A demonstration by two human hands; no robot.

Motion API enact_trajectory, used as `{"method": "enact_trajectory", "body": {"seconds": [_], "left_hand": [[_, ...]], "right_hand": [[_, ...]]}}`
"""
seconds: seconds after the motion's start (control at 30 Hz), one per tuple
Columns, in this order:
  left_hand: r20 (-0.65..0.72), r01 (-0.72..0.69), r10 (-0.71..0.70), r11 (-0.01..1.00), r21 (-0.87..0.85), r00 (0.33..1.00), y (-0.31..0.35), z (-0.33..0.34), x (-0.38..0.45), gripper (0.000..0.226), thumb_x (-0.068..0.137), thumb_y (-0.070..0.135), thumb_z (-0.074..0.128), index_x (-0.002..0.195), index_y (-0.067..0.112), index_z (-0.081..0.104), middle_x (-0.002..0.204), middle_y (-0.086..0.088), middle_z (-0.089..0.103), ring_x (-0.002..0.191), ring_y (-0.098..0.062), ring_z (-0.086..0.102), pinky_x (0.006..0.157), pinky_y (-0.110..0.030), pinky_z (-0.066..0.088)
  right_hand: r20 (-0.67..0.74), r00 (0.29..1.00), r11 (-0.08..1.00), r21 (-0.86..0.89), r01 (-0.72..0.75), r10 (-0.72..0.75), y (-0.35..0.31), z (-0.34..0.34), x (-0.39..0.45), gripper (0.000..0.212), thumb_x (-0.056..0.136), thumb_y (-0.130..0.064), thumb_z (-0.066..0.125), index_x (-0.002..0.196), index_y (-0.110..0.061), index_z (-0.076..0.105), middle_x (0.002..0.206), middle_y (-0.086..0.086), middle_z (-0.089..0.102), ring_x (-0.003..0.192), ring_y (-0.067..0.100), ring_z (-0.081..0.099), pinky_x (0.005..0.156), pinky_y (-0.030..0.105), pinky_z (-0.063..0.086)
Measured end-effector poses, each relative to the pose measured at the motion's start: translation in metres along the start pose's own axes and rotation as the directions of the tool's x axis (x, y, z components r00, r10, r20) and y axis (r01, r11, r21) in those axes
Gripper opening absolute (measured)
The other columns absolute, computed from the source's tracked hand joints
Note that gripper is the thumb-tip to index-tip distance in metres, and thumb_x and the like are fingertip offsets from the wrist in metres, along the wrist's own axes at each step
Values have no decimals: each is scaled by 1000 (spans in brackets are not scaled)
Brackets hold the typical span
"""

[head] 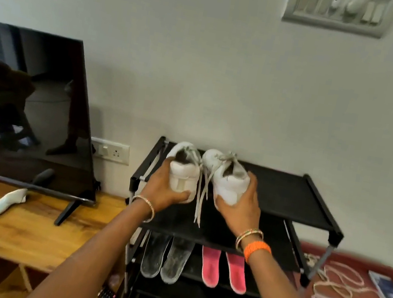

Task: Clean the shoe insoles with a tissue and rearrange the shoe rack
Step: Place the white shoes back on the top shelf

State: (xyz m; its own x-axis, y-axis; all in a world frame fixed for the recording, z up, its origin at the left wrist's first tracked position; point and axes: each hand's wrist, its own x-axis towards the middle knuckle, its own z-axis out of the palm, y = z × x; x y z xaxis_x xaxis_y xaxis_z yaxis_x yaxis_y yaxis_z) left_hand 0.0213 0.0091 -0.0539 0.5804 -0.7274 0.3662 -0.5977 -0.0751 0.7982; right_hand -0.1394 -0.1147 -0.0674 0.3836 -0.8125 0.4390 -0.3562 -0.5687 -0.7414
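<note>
The left hand (165, 190) grips the heel of the left white shoe (183, 166), fingers and thumb wrapped round it; the right hand (240, 205) grips the right white shoe (227, 177) likewise. Both shoes sit on the shoe rack (286, 197)'s top shelf, toes toward the wall, laces dangling. Below lie grey insoles (164, 258) and pink insoles (223, 269), lengthwise front to back. A television (25, 107) stands on the wooden counter (20, 231) left.

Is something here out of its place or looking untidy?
Yes. One white insole lies alone on the wooden TV unit, away from the rack. The laces of the white shoes hang loose and untied over the top shelf. A cord lies tangled on the red surface to the right.
</note>
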Motion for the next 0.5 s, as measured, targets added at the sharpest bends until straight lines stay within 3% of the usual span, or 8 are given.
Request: {"method": "enact_trajectory", "body": {"seconds": [0.07,0.2,0.37,0.5], "left_hand": [[-8,5,-5,1000,-3,1000,-4,-8,1,78,66,18,80,130,19,35,109,-1,55,99,-18,56,77,-21,43],[-65,-6,5,1000,-13,998,-8,-11,-1,69,61,22,80,116,22,39,108,-3,57,96,-17,57,74,-17,43],[-52,-32,35,998,48,998,-12,-22,4,68,69,14,77,125,12,39,107,0,54,94,-14,54,77,-20,42],[-78,-13,18,997,72,997,-22,-32,12,66,70,11,76,125,12,38,104,0,54,91,-13,54,66,-7,39]], "right_hand": [[7,1000,998,-51,24,-24,-6,0,3,81,63,-38,79,128,-22,32,123,5,53,107,28,56,80,31,44],[-15,999,998,-48,29,-29,-13,5,1,72,62,-40,80,118,-20,40,114,3,58,101,26,58,79,32,46],[-122,993,998,60,6,2,-33,39,-6,71,63,-40,79,118,-17,41,111,3,58,101,25,58,79,39,51],[-107,994,1000,19,24,-22,-43,68,2,76,65,-43,77,124,-16,38,120,7,54,106,27,56,80,39,51]]}}
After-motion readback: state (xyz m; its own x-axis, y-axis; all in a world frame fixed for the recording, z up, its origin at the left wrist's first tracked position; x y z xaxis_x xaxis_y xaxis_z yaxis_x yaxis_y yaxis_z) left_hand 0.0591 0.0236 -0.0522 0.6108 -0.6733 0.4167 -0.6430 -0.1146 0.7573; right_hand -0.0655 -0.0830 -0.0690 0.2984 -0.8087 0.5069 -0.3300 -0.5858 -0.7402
